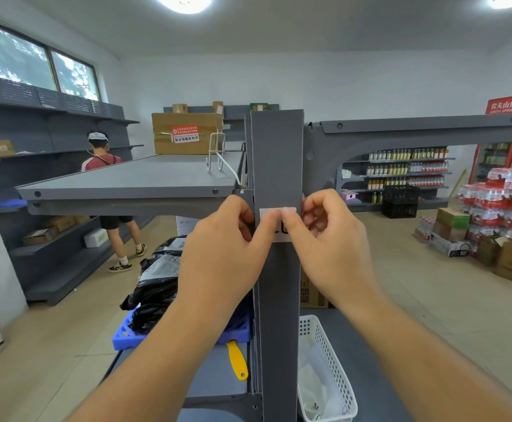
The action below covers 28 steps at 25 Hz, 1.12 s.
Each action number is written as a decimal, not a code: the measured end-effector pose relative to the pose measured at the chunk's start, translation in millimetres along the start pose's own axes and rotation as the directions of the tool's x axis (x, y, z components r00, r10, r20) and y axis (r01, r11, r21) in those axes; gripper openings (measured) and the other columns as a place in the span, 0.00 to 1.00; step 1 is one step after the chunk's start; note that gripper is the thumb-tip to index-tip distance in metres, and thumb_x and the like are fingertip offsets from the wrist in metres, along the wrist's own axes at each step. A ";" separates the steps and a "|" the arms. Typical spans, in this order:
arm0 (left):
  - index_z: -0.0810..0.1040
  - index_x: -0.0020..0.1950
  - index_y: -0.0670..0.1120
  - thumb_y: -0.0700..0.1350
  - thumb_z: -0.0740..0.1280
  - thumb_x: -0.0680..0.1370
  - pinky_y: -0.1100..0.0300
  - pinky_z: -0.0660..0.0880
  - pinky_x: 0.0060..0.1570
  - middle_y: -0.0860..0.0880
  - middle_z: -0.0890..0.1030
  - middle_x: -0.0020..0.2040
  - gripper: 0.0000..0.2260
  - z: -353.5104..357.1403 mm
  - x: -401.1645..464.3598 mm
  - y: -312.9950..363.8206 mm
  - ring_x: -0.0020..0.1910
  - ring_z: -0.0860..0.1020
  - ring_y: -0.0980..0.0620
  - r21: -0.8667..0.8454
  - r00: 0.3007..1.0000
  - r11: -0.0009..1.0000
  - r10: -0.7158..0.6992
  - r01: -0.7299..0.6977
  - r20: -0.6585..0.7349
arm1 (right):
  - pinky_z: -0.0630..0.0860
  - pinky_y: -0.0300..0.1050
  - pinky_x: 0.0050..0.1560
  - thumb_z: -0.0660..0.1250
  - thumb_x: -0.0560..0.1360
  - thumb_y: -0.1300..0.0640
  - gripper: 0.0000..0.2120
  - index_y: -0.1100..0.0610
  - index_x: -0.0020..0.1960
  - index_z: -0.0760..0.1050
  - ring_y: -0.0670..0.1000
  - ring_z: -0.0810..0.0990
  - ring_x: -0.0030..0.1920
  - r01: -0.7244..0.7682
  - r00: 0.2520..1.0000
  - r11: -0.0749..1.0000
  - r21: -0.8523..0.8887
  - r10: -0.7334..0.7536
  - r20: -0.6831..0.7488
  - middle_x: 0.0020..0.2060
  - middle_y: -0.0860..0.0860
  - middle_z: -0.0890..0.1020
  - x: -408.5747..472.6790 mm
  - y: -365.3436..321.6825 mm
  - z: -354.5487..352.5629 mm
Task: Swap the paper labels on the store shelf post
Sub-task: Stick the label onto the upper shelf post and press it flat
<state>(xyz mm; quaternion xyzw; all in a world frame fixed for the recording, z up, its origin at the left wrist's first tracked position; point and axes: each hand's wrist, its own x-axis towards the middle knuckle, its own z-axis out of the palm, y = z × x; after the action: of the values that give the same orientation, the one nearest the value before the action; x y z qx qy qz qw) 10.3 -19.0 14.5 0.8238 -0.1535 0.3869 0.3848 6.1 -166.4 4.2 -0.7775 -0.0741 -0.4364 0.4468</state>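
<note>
A dark grey shelf post (277, 153) rises through the middle of the head view. A white paper label (282, 233) with dark print sits on its front face, topped by a pale strip like tape. My left hand (227, 254) and my right hand (330, 239) are both at the label, thumbs pressed side by side on the pale strip. The other fingers of each hand curl around the post's edges. Most of the label's print is hidden behind my thumbs.
A grey shelf board (132, 181) juts left of the post; a bracket arm (416, 126) runs right. Below lie a white mesh basket (330, 370), a yellow scraper (238, 359), and a blue crate (126, 333) holding black bags. A person (108, 184) stands at the left shelves.
</note>
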 end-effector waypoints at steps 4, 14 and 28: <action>0.76 0.42 0.50 0.63 0.64 0.80 0.56 0.78 0.32 0.53 0.79 0.30 0.17 -0.4 2.8 0.4 0.31 0.78 0.56 0.015 1.000 1.000 0.000 0.000 0.007 | 0.72 0.31 0.36 0.68 0.80 0.48 0.09 0.52 0.44 0.76 0.43 0.77 0.35 -0.024 0.999 0.998 0.061 0.022 0.027 0.34 0.47 0.79 4.6 3.0 -3.2; 0.76 0.45 0.52 0.60 0.66 0.79 0.60 0.75 0.30 0.53 0.80 0.32 0.13 2.9 -9.7 -9.4 0.31 0.79 0.56 -0.023 1.000 1.000 0.008 -0.008 0.018 | 0.79 0.38 0.41 0.75 0.74 0.50 0.10 0.49 0.49 0.75 0.46 0.80 0.39 -0.068 0.992 0.980 0.189 0.046 0.118 0.39 0.48 0.82 -2.0 12.2 -5.3; 0.78 0.47 0.55 0.60 0.71 0.76 0.56 0.81 0.38 0.59 0.82 0.39 0.10 9.9 -26.7 -18.2 0.36 0.82 0.57 -0.060 0.999 0.997 -0.048 0.048 -0.001 | 0.80 0.39 0.42 0.77 0.73 0.50 0.11 0.43 0.47 0.74 0.47 0.81 0.42 -0.042 0.988 0.985 0.170 0.016 0.154 0.43 0.46 0.84 -10.9 21.9 -9.0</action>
<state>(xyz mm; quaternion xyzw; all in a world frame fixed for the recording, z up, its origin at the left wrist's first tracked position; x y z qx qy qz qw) 8.0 -15.7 -19.1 0.8148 -0.1449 0.3737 0.4188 5.0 -183.2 -15.7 -0.7678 -0.1339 -0.3613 0.5118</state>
